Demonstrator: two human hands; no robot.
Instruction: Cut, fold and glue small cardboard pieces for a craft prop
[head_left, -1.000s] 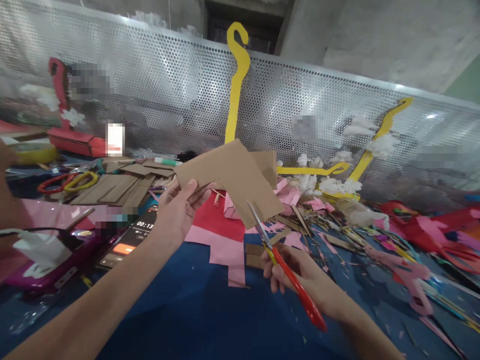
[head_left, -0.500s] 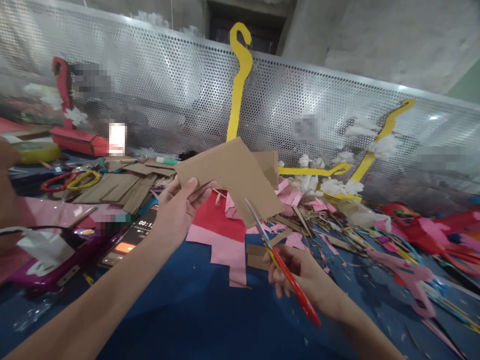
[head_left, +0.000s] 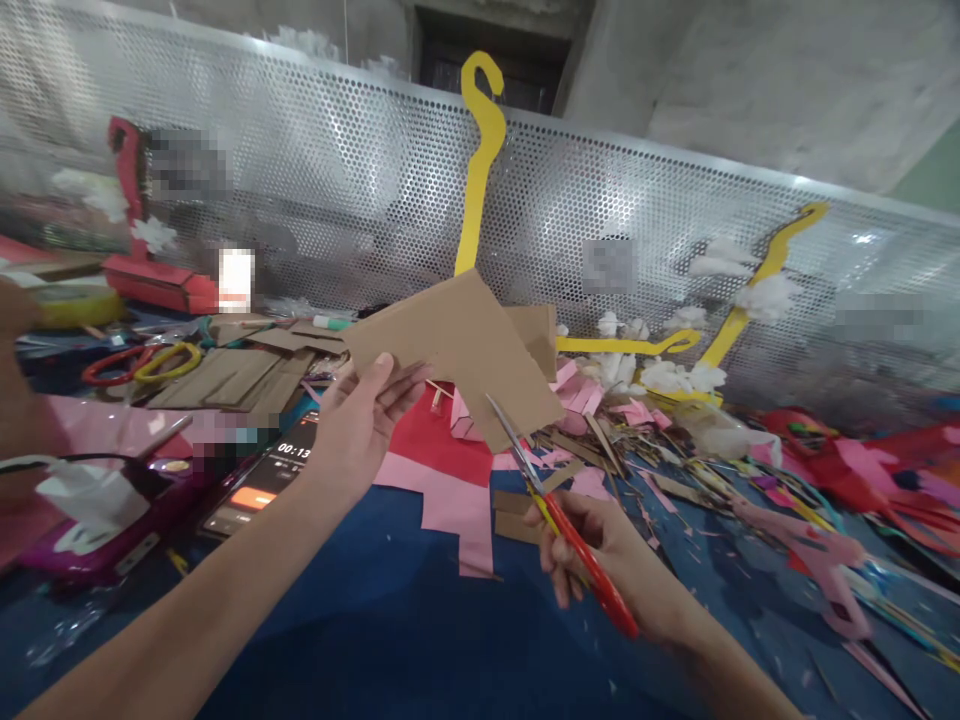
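An L-shaped piece of brown cardboard [head_left: 480,345] hangs above the table, its left end pinched in my left hand [head_left: 367,415]. Red-handled scissors [head_left: 589,560] are gripped in my right hand [head_left: 581,545], and their blades point up and left over the lower edge of the cardboard. Below the cardboard lie red paper [head_left: 439,440] and a stepped pink paper [head_left: 457,510]. Behind it rises a yellow hook-topped strip [head_left: 480,170]. A phone [head_left: 262,475] showing a timer lies by my left forearm.
Cardboard strips [head_left: 225,375] and more scissors [head_left: 142,365] lie at the left, near a purple power strip [head_left: 142,510]. A pink glue gun [head_left: 817,560] lies at the right among scraps. A perforated metal panel [head_left: 337,190] stands behind.
The cardboard and my left hand have shifted very slightly left. The scissors' handle end has risen slightly, while their blades stay at the cardboard's lower edge.
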